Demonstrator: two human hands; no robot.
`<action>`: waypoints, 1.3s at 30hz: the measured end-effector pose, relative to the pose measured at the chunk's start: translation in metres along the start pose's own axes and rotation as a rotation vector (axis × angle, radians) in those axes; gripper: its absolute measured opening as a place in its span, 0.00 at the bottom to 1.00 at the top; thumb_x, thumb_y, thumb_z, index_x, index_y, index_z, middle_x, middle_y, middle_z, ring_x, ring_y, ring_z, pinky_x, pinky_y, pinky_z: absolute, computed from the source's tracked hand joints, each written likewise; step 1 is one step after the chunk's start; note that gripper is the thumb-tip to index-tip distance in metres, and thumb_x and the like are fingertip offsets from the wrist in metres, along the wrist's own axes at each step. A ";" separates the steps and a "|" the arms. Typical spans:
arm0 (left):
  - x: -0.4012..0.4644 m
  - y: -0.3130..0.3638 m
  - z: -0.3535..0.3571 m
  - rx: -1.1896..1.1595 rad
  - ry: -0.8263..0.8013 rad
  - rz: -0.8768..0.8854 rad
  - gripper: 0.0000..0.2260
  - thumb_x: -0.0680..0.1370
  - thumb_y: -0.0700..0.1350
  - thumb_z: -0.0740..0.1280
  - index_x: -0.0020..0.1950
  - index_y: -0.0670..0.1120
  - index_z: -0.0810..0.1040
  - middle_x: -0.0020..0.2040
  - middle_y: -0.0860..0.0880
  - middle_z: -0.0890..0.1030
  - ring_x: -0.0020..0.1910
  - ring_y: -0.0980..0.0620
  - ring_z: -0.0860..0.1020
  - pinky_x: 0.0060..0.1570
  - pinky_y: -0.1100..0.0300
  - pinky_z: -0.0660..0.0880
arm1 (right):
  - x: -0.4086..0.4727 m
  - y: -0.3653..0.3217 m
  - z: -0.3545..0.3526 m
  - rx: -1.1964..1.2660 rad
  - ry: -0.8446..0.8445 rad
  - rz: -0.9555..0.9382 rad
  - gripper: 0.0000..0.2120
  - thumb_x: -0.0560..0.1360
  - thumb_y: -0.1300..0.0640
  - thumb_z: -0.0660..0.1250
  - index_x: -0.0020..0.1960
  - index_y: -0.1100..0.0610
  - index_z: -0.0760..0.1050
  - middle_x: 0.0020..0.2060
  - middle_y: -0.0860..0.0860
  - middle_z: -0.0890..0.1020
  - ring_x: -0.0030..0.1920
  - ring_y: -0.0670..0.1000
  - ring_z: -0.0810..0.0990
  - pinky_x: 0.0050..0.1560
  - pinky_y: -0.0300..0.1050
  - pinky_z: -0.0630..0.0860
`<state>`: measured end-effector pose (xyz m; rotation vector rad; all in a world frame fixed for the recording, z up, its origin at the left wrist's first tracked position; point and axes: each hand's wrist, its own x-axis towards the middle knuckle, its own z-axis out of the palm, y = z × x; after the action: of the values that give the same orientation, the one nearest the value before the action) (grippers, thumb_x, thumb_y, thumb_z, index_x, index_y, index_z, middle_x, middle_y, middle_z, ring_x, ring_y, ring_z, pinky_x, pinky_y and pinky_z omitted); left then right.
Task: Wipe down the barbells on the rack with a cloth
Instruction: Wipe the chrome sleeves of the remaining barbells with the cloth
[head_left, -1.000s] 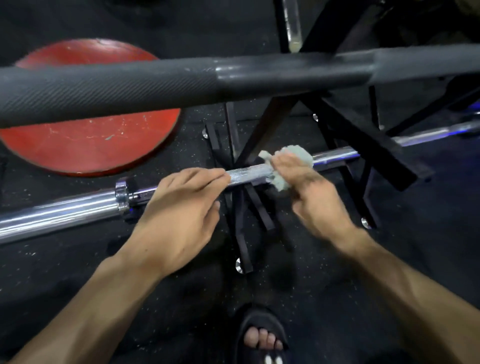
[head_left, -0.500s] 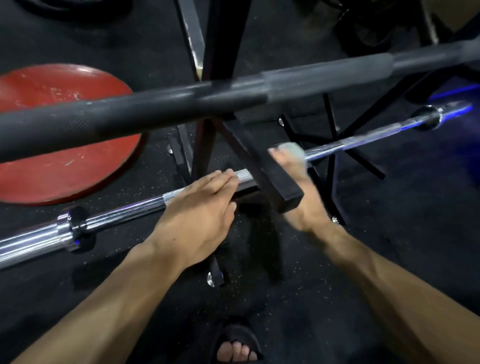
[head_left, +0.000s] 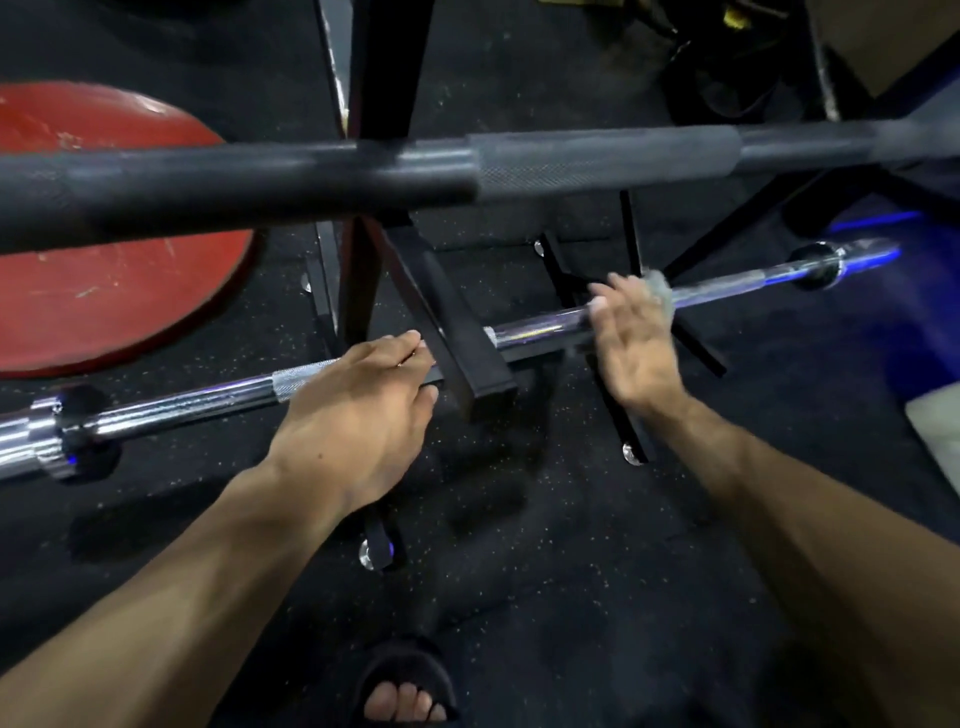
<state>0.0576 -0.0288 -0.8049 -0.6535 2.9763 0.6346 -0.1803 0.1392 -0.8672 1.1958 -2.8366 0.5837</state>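
A chrome barbell (head_left: 540, 328) lies low across the black rack (head_left: 457, 343), running from lower left to upper right. My right hand (head_left: 631, 338) holds a pale grey-green cloth (head_left: 660, 288) wrapped round the bar, right of the rack's arm. My left hand (head_left: 358, 410) rests on the bar left of that arm, fingers lying fairly straight over the knurled part. A black barbell (head_left: 519, 166) crosses the whole view higher up, nearer the camera. The cloth is mostly hidden under my fingers.
A red weight plate (head_left: 104, 280) lies on the black rubber floor at left. Rack legs and cross struts (head_left: 634, 410) spread out below the bars. My sandalled foot (head_left: 405, 691) stands at the bottom. Dark gear lies at the back right.
My right hand has slid the cloth to the right along the chrome bar, past the rack's arm. My left hand has stayed resting on the bar. The view has shifted rightward.
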 end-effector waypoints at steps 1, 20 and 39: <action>-0.001 -0.004 0.007 -0.020 0.028 -0.027 0.22 0.84 0.49 0.62 0.77 0.45 0.71 0.78 0.51 0.69 0.77 0.52 0.67 0.74 0.65 0.57 | 0.004 0.010 0.001 -0.019 0.032 0.067 0.37 0.85 0.37 0.43 0.67 0.65 0.76 0.65 0.59 0.79 0.72 0.63 0.71 0.77 0.62 0.60; -0.001 -0.007 0.014 -0.108 -0.057 -0.143 0.22 0.86 0.53 0.54 0.81 0.56 0.61 0.82 0.61 0.56 0.80 0.59 0.55 0.77 0.55 0.62 | -0.019 -0.060 0.018 0.233 -0.130 -0.054 0.21 0.85 0.54 0.53 0.69 0.63 0.77 0.68 0.59 0.78 0.72 0.59 0.71 0.77 0.62 0.62; -0.002 -0.006 0.014 -0.088 -0.065 -0.132 0.24 0.85 0.55 0.57 0.81 0.55 0.60 0.82 0.60 0.56 0.80 0.57 0.55 0.76 0.54 0.64 | 0.008 -0.043 0.007 -0.321 -0.422 -0.350 0.33 0.79 0.61 0.60 0.83 0.55 0.55 0.72 0.54 0.70 0.72 0.56 0.67 0.79 0.47 0.57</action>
<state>0.0608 -0.0272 -0.8197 -0.8106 2.8303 0.7643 -0.1556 0.1039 -0.8581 1.8571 -2.7536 -0.1530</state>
